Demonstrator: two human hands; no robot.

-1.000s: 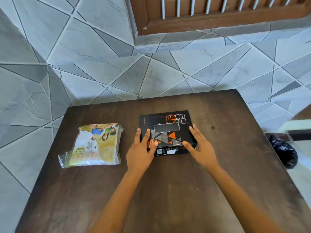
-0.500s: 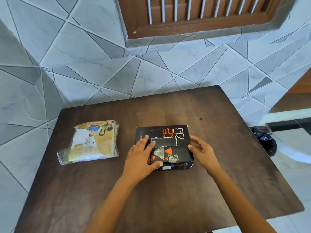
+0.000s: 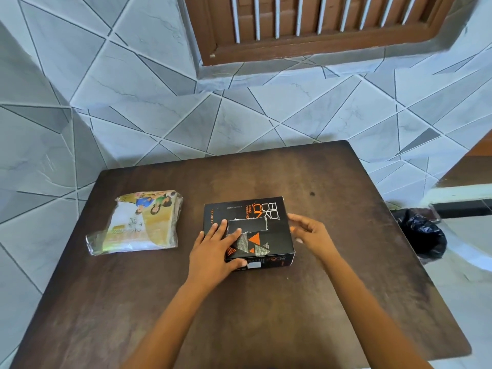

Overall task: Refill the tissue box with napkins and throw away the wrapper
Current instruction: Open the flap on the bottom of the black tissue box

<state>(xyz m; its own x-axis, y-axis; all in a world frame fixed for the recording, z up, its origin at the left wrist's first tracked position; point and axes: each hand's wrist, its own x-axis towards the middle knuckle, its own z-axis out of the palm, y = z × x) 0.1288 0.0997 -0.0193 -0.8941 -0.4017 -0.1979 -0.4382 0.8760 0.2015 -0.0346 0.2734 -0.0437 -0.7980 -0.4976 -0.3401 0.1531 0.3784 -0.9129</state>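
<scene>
While the sealed napkin pack (image 3: 138, 221) waits to the left, apart | tissue box (image 3: 250, 230) mid-tabletop (image 3: 266, 315), likely steadied for opening | left hand (image 3: 215, 251) spread flat on lid, thumb on front edge | right hand (image 3: 308, 233) loosely open, fingertips at right side.
</scene>
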